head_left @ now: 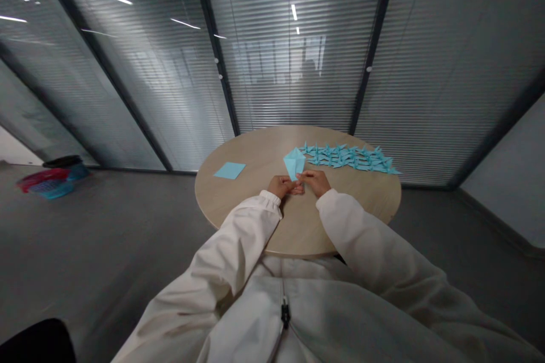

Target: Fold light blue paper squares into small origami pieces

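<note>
A partly folded sheet of light blue origami paper [294, 161] is held upright over the middle of the round table. Its creased upper part flares out, and it narrows to a point at the bottom. My left hand [283, 185] pinches that lower end from the left, fingers closed. From the right, my right hand [315, 181] grips the same lower end between thumb and fingers. The fingertips of both hands meet there and partly hide the paper's tip.
Several folded blue paper cranes [349, 157] stand in rows at the table's back right. A flat stack or sheet of blue paper [230, 170] lies left on the wooden table [238, 204]. Baskets [53, 178] sit on the floor far left. A glass wall with blinds [293, 96] stands behind.
</note>
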Tool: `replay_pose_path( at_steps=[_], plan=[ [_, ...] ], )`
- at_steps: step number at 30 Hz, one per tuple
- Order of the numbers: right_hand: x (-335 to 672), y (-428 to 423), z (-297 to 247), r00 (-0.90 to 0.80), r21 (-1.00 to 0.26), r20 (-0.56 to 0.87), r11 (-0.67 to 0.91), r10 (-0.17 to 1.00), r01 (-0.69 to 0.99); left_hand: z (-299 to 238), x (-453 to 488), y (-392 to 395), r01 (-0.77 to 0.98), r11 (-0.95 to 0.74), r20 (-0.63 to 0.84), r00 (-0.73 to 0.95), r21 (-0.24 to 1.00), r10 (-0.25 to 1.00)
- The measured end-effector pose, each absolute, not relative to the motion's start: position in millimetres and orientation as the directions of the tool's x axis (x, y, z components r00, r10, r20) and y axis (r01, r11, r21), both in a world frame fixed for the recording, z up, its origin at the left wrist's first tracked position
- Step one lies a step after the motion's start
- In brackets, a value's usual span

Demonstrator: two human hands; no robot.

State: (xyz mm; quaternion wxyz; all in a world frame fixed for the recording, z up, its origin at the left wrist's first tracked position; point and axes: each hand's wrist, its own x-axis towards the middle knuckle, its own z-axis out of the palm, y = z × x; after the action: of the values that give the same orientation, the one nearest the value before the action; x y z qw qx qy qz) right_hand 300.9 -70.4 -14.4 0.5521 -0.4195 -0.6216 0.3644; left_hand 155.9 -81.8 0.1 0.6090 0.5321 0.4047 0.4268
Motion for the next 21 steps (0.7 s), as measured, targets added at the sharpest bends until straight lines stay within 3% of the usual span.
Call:
replay_pose_path(
  at_steps=[21],
  plan=[
    [304.8, -66.3, -12.9, 0.186, -0.918, 0.396, 0.389, 0.899, 0.075, -2.6, 156.5, -80.3, -0.087, 0.106, -0.070, 0.343, 0.990, 0.937]
  ],
)
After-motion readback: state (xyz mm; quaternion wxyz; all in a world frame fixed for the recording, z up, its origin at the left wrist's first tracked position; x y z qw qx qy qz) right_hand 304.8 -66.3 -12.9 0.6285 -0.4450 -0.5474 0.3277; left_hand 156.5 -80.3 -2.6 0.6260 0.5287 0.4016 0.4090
